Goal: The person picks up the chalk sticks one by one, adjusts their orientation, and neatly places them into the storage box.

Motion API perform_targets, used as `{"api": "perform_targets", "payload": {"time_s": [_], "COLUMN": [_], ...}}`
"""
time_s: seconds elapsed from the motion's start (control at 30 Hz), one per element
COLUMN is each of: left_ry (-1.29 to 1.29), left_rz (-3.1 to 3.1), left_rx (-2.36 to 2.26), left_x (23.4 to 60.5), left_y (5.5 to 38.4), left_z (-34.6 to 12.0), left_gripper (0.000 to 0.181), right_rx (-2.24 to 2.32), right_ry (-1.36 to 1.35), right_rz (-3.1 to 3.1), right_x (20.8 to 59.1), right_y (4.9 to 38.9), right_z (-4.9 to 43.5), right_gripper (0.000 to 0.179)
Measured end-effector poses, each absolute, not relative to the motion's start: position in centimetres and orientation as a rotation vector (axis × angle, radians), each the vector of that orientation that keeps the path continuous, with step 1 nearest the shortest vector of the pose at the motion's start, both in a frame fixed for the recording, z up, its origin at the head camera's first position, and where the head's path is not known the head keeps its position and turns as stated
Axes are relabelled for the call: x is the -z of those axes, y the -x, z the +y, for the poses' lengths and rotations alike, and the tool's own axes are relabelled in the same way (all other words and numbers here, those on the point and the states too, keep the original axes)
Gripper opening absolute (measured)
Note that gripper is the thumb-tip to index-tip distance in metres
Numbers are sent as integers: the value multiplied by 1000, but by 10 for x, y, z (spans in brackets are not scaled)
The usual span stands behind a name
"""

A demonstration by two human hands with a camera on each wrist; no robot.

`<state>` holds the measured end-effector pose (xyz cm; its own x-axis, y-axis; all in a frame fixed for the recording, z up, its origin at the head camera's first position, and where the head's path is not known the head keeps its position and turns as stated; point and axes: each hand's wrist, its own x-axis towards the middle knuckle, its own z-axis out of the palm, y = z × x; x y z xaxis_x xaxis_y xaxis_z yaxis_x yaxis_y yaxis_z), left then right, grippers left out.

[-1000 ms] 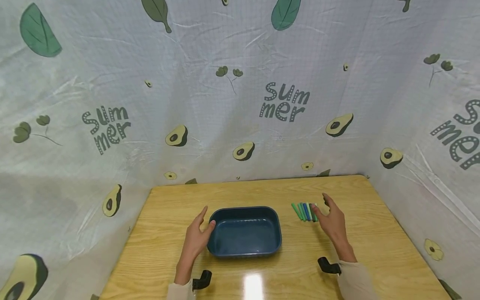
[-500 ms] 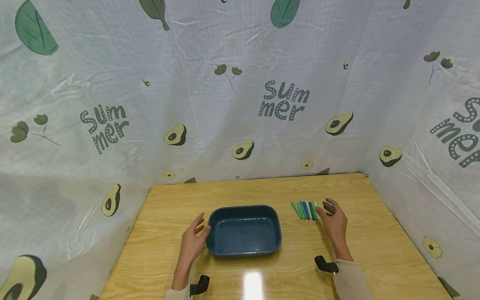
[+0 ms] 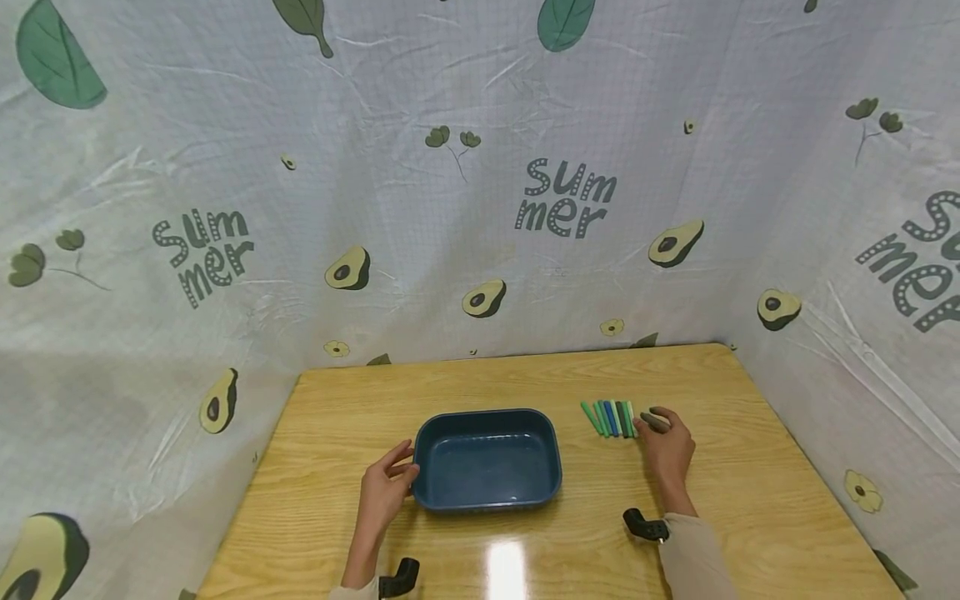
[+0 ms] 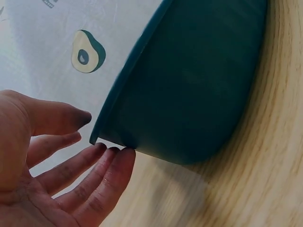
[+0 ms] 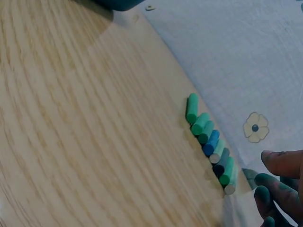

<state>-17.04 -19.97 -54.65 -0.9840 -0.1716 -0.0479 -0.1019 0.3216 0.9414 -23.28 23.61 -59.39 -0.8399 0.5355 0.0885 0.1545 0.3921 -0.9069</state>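
A dark blue rectangular tray (image 3: pixel 486 471) with raised walls rests on the table, left of the middle. My left hand (image 3: pixel 382 496) is at its left side. In the left wrist view its fingertips touch or nearly touch the tray's outer wall below the rim, while the thumb (image 4: pixel 61 118) stays apart from it. Several short sticks that look like chalk (image 3: pixel 611 419), green, blue, dark and pale, lie side by side in a row right of the tray. My right hand (image 3: pixel 670 450) hovers just right of the row, fingers loosely bent and holding nothing; the right wrist view shows a gap to the sticks.
The light wooden table (image 3: pixel 360 387) meets a white patterned sheet (image 3: pixel 420 317) at its back and sides. A black camera mount sits on each wrist, the left one (image 3: pixel 400 579) near the table's front and the right one (image 3: pixel 645 525) farther right.
My left hand has shifted slightly down along the tray's left side, its fingers drawing closer to the wall. The right hand's fingers have bent more beside the chalk row. Tray and sticks stay put.
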Motion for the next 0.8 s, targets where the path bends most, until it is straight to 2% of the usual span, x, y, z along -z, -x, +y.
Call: {"api": "perform_targets", "payload": {"time_s": [0.8], "left_ry": [-345], "left_rz": [-2472], "left_rx": [1833], "left_x": [555], "left_y": [171], "left_z": [-200], "left_gripper": [46], "right_rx": [-1384], "right_ry": [735], "right_rz": [-2215], "right_x": [612], "right_y": [244], "right_z": [221], "right_gripper": [35]}}
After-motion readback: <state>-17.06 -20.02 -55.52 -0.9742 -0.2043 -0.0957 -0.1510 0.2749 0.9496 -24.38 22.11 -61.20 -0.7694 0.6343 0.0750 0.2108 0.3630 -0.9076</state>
